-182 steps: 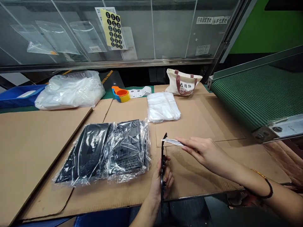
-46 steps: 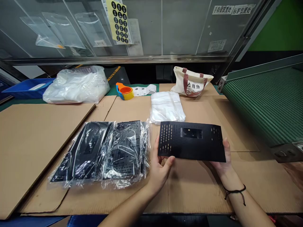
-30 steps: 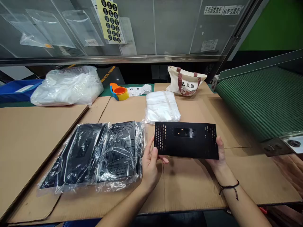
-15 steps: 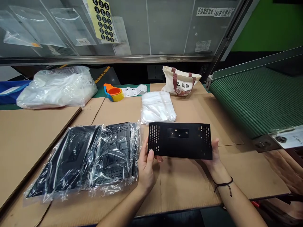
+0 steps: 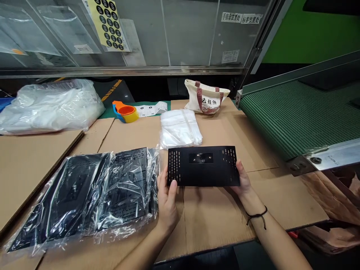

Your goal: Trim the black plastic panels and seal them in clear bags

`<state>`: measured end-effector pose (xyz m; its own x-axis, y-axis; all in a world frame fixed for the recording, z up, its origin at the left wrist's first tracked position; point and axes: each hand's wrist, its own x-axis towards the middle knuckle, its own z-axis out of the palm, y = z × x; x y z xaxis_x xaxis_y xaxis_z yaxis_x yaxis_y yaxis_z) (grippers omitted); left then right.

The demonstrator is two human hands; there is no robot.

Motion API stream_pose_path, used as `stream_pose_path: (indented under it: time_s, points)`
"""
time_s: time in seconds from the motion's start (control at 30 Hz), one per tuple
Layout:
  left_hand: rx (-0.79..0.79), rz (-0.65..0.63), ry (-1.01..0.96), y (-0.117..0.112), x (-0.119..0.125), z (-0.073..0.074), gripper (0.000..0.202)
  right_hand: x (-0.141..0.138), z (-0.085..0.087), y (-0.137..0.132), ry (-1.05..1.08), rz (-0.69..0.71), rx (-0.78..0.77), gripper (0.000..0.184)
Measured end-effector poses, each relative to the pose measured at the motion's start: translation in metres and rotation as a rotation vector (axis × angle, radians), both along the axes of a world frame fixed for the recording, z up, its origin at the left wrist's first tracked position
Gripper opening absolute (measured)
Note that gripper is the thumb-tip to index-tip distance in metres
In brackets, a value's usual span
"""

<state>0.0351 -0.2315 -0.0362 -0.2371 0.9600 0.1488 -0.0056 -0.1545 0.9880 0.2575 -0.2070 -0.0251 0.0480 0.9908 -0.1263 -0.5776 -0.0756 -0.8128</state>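
Observation:
Between my two hands is a flat black perforated panel, raised over the cardboard and tilted toward me. It has rows of small slots at both ends and a glossy rectangle with small holes near its upper middle. My left hand grips its left end, thumb on the front face. On the right end, my right hand is closed round the edge, its other fingers partly hidden behind the panel. Left of my left hand lie several similar black panels in clear plastic bags. Just beyond the panel sits a stack of clear plastic bags.
Cardboard covers the table. A green conveyor belt slopes along the right. At the back are a cloth tote bag, a tape dispenser and a large plastic bundle. A sticker sheet hangs above.
The view has swung slightly to the right, so everything appears further left. Both hands still hold the panel, which is tilted a little differently.

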Motion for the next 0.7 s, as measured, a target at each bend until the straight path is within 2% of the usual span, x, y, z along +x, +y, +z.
stream_pose_path:
  time_s: [0.13,0.53,0.6,0.7]
  points:
    - [0.023,-0.013,0.010,-0.0007,-0.0001,0.0004,0.046,-0.0002,-0.0035,0.0016,0.027,-0.043,-0.028,0.051]
    - [0.007,-0.015,-0.059,-0.0015,0.0029,-0.0005,0.045,-0.0005,-0.0060,0.0033,0.043,-0.048,-0.005,0.046]
    - [-0.004,-0.006,-0.040,-0.0006,0.0025,-0.0009,0.047,-0.0003,-0.0059,0.0021,0.005,-0.063,0.017,0.045]
    - [-0.045,0.003,-0.015,0.0027,0.0007,-0.0026,0.053,0.0040,-0.0038,-0.0013,-0.217,-0.098,0.128,0.038]
